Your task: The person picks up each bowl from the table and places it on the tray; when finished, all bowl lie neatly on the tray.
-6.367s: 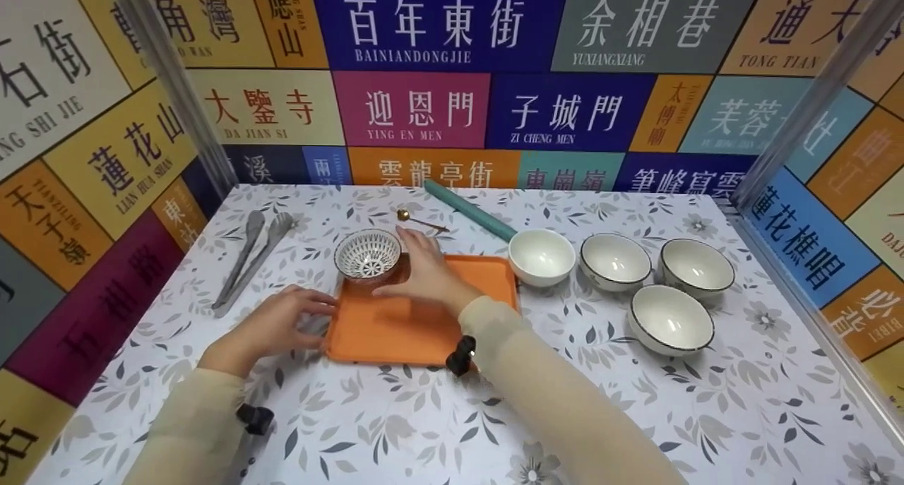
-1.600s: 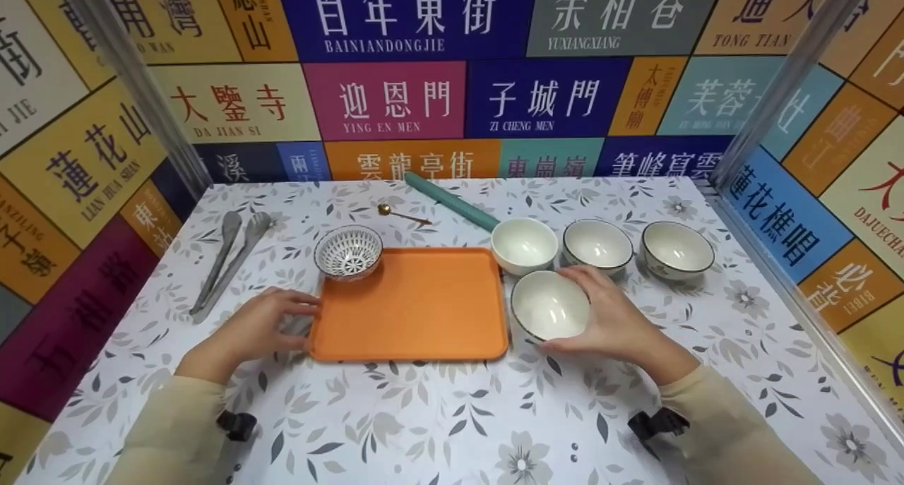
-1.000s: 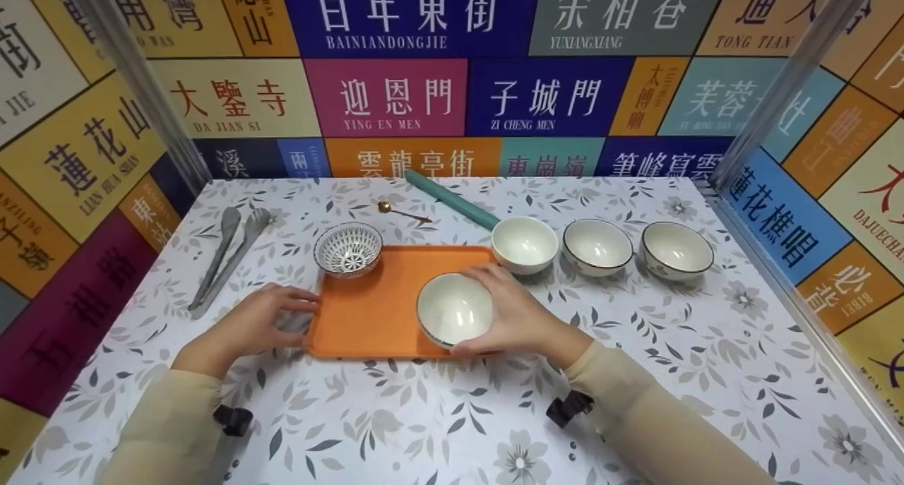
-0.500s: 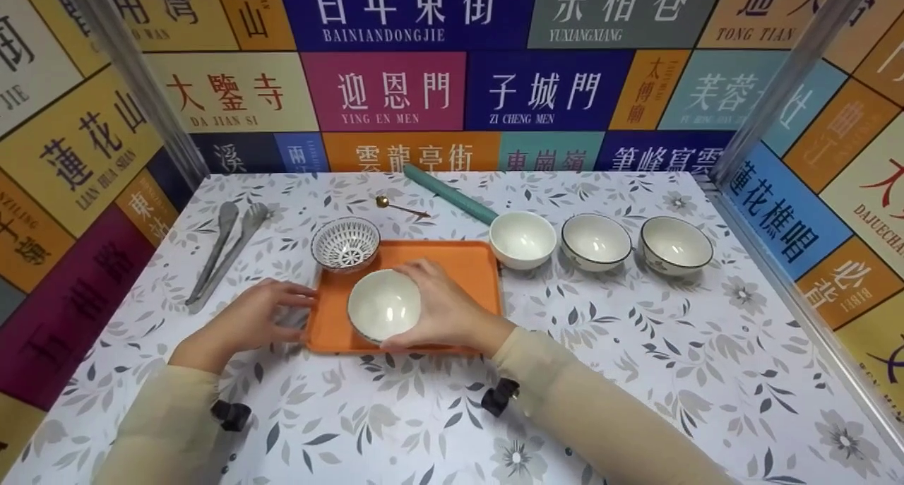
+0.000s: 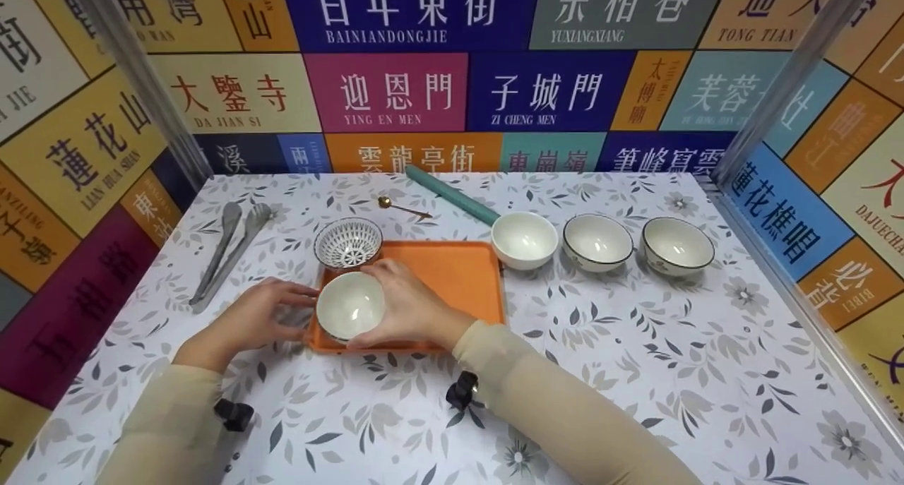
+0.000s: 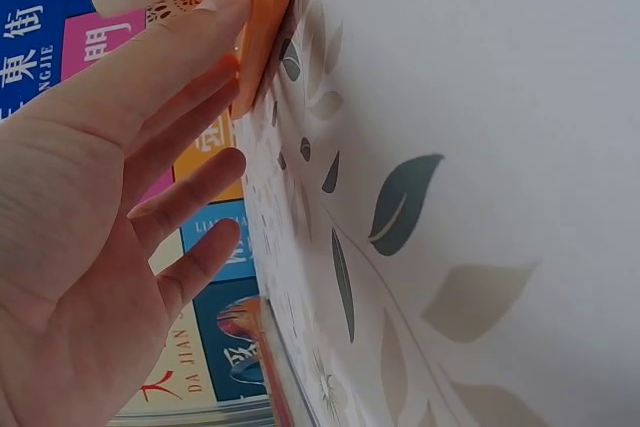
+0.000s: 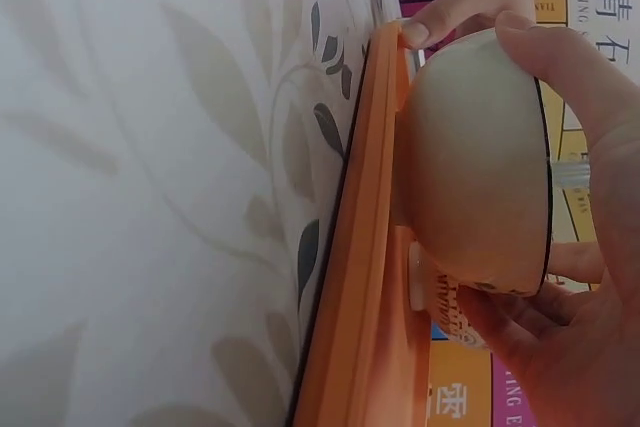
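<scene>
In the head view my right hand [image 5: 406, 305] grips a cream bowl with a dark rim [image 5: 351, 307] at the front left of the orange tray [image 5: 452, 294]. Its thumb and fingers span the bowl's sides in the right wrist view, where the bowl [image 7: 470, 157] stands upright; I cannot tell whether its foot touches the tray. A black-and-white patterned bowl [image 5: 349, 243] sits just behind, on the tray's back left corner. At the tray's left edge rests my left hand [image 5: 258, 319], fingers extended, thumb [image 6: 225, 7] against the rim in the left wrist view.
Right of the tray stand a plain white bowl [image 5: 524, 240] and two dark-rimmed bowls, one in the middle [image 5: 597, 242] and one farther right [image 5: 678, 246]. A green stick [image 5: 452, 195] and a small gold spoon [image 5: 402, 207] lie behind. Grey utensils [image 5: 229, 252] lie left.
My right hand went from the patterned bowl to a dark-rimmed bowl at the right, then carried it leftward over the tray to the front left. My left hand stays at the tray's edge.
</scene>
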`<state>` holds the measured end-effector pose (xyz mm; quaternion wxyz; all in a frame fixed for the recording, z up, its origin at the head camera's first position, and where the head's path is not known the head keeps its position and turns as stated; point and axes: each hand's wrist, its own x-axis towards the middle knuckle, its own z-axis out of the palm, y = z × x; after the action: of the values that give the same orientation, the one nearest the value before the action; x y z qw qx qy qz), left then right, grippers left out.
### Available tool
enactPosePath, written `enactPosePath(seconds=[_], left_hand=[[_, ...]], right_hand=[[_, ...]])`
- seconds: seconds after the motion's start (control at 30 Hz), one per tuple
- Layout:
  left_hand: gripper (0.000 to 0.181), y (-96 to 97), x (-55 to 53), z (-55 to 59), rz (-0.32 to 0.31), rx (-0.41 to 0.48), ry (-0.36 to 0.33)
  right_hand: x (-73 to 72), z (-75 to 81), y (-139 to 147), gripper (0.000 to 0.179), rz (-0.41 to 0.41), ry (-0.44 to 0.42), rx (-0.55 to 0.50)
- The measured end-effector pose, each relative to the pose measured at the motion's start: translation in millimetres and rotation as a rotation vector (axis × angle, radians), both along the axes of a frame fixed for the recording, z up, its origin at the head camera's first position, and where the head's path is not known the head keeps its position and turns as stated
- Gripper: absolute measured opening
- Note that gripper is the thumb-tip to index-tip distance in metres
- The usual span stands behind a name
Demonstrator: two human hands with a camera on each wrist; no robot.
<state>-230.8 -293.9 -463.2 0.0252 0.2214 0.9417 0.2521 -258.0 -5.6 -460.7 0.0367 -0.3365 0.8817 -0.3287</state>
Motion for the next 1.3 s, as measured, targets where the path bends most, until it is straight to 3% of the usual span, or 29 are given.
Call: enactPosePath(seconds=[0.4,0.67,0.83,0.93,1.1,1.3], left_hand=[[0.052,-2.2,0.9,-3.6,0.026,0.009,-0.001],[0.053,-1.2,1.3,-1.9,0.016,0.017,0.022],[0.056,-1.6,2.2,1.0,0.022,0.018,0.011],[0.057,-1.1,1.8,1.1,0.028,0.018,0.005],[0.056,-1.3,0.2,-1.9,0.033,0.014,0.002],[0.054,-3.9,1.5,-4.2,0.044,0.017,-0.011]], right_hand=[[-0.1,-6.8,-18.6,0.107,0.019,0.019,-0.002],[2.9,-10.7,-13.7,0.125,0.039,-0.050,-0.025],[5.5,-9.9,0.7,0.124,0.076,-0.101,-0.046],[4.8,-8.0,14.9,0.120,0.085,-0.088,-0.027],[2.7,-6.2,42.9,0.113,0.055,-0.035,0.051],[-2.5,-7.3,73.4,0.097,0.008,-0.026,0.065]])
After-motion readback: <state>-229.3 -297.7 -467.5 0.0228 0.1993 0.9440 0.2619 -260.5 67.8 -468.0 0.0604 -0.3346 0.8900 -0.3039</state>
